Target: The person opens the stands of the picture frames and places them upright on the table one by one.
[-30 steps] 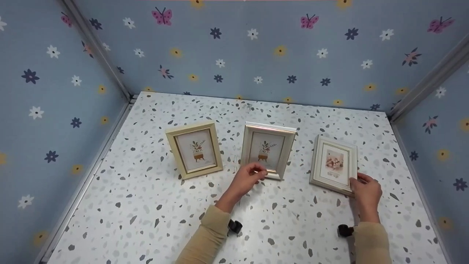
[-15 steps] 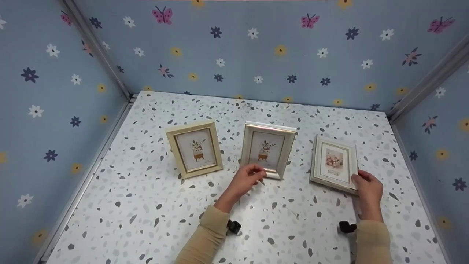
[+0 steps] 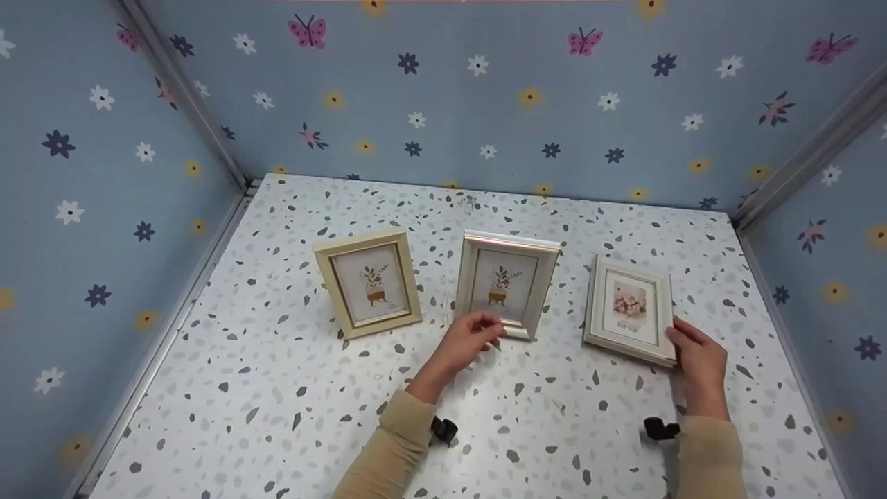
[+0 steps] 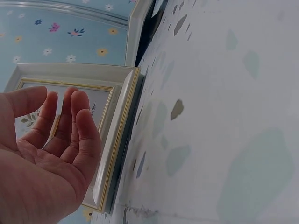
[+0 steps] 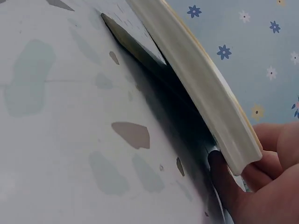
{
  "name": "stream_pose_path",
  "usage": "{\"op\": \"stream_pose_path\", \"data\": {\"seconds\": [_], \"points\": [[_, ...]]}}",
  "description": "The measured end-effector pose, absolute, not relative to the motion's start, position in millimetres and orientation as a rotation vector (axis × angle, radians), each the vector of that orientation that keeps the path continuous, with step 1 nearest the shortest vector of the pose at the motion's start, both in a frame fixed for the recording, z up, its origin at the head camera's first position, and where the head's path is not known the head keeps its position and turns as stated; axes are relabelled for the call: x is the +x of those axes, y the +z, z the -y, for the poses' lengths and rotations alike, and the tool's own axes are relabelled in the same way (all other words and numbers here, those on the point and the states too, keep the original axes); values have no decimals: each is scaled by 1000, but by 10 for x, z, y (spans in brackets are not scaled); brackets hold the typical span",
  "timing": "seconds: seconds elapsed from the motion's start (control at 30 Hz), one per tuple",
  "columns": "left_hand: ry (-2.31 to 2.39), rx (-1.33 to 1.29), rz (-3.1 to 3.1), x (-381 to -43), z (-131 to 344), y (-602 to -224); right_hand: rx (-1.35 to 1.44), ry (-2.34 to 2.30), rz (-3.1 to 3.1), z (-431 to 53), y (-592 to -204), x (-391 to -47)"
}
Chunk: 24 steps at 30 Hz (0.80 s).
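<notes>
At the right of the head view, a cream picture frame (image 3: 629,310) with a pink flower print leans back at a low angle. My right hand (image 3: 701,360) grips its lower right corner. In the right wrist view the frame's edge (image 5: 205,88) is lifted off the table, with a dark gap beneath and a fingertip under it. My left hand (image 3: 471,341), fingers loosely bent and holding nothing, is just in front of a silvery-white picture frame (image 3: 545,291) standing upright in the middle. The left wrist view shows that palm (image 4: 51,172) before the frame's plant print.
A pale gold picture frame (image 3: 331,284) with a similar potted-plant print stands upright on the left. All three frames are on a white speckled table (image 3: 527,430). Blue flowered walls (image 3: 457,90) enclose it at the back and both sides.
My right hand has shifted slightly right and away from me, and the right frame's lower right corner has moved with it. The left hand and the other two frames hold still.
</notes>
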<state>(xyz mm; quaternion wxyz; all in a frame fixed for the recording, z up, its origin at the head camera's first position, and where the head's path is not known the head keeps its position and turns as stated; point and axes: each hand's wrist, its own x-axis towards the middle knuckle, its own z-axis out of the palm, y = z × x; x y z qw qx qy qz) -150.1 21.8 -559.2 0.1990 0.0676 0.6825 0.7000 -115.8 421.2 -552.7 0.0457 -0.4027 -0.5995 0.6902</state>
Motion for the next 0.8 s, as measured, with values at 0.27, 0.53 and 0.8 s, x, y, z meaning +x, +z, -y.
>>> {"op": "stream_pose_path", "data": {"seconds": [0.27,0.53,0.8], "points": [[1969,199,-1895,-1504,-232,-5607,-1212,2152,1624,-4159,-5496,-1164],[1986,162,-1872,-1516,-255,-5598,-1192,2181,1607,-4150,-5500,-1108],[1996,158,-1854,-1505,-324,-5575,-1146,2178,1611,-4112,-5455,-1034]]}}
